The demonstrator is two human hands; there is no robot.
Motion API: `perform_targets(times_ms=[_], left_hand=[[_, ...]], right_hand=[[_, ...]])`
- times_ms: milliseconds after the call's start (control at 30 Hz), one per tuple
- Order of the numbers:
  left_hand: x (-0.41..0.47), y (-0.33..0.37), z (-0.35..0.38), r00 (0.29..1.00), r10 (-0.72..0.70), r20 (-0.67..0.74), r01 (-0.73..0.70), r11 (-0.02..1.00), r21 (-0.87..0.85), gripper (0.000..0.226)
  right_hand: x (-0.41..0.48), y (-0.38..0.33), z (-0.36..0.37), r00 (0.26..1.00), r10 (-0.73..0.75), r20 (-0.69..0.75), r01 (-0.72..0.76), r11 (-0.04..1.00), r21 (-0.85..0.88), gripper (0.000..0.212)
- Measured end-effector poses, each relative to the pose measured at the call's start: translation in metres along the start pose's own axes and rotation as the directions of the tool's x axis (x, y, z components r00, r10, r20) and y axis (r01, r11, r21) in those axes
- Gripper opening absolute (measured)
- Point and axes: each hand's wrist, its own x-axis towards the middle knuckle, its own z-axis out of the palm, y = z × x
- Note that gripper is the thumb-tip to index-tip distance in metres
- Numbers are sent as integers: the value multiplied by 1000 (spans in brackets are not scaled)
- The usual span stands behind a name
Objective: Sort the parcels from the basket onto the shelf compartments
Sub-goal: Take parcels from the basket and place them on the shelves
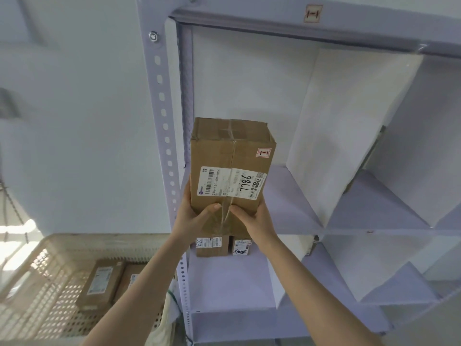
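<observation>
Shelf unit (294,201), lavender, white dividers: fills your view from 12 to 4 o'clock. Basket (50,290), 8 o'clock: two parcels inside. Cardboard parcel (230,171), marked 7786, centre: your left hand (193,218) and right hand (257,218) clasp its near end at the upper-left compartment's mouth.

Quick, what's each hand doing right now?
Left hand: closed on the cardboard parcel, near end.
Right hand: gripping the same parcel, other side.
</observation>
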Motion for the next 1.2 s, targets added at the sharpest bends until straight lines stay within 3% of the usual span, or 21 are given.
perform_targets(times_ms=[133, 500, 1200], left_hand=[[7, -2, 3, 999, -13, -53, 12, 1000, -5, 77], [54, -5, 23, 961, -73, -266, 71, 997, -18, 67], [178, -46, 31, 928, -135, -346, 120, 991, -63, 68]], right_hand=[[5, 3, 3, 999, -14, -52, 16, 999, 28, 75], [58, 2, 18, 986, -41, -160, 26, 995, -93, 70], [188, 24, 34, 994, 52, -101, -61, 994, -89, 72]])
